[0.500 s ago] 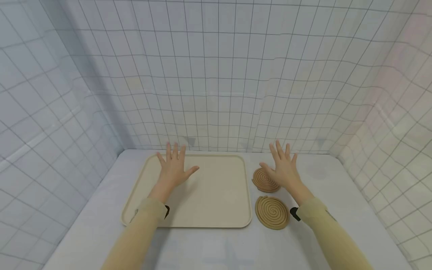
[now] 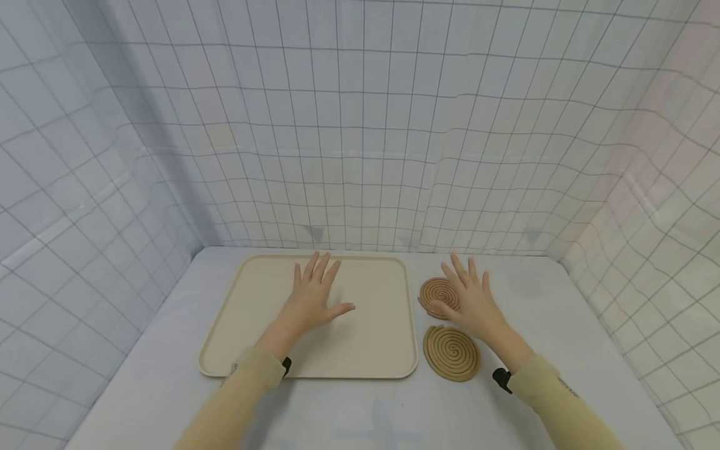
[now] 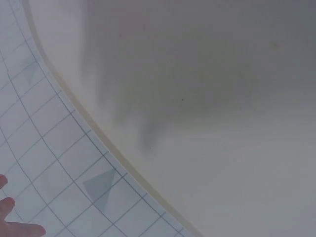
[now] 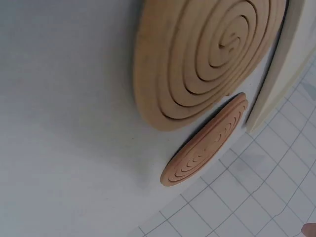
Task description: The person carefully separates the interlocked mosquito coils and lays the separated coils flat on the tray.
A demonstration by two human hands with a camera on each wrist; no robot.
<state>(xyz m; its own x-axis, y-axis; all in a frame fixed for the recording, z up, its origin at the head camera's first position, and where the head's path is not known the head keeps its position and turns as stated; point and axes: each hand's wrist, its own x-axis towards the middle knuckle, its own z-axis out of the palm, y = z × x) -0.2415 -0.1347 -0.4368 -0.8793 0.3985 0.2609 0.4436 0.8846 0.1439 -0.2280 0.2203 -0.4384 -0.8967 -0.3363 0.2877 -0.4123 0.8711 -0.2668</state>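
My left hand (image 2: 309, 303) hovers over a cream rectangular tray (image 2: 379, 340) with its fingers spread, holding nothing. In the left wrist view, a few of its fingertips (image 3: 22, 230) show at the lower left, apart from the tray (image 3: 237, 182). My right hand (image 2: 478, 309) is raised with spread fingers, partly covering a reddish-brown flat spiral coil (image 2: 434, 292). Nearer to me lies a tan flat spiral coil (image 2: 453, 353). The right wrist view shows the tan coil (image 4: 187, 74) large, with the reddish-brown coil (image 4: 202, 150) beyond it. Neither hand appears to touch anything.
Both coils lie on a white table (image 2: 315, 412) just right of the tray. White walls (image 2: 360, 156) with a dark grid pattern stand at the back and on both sides. Dark wrist bands (image 2: 502, 379) sit at my sleeve cuffs.
My left hand has moved right and nearer to me over the tray. My right hand has come slightly nearer to me. The tray and coils have not moved on the table.
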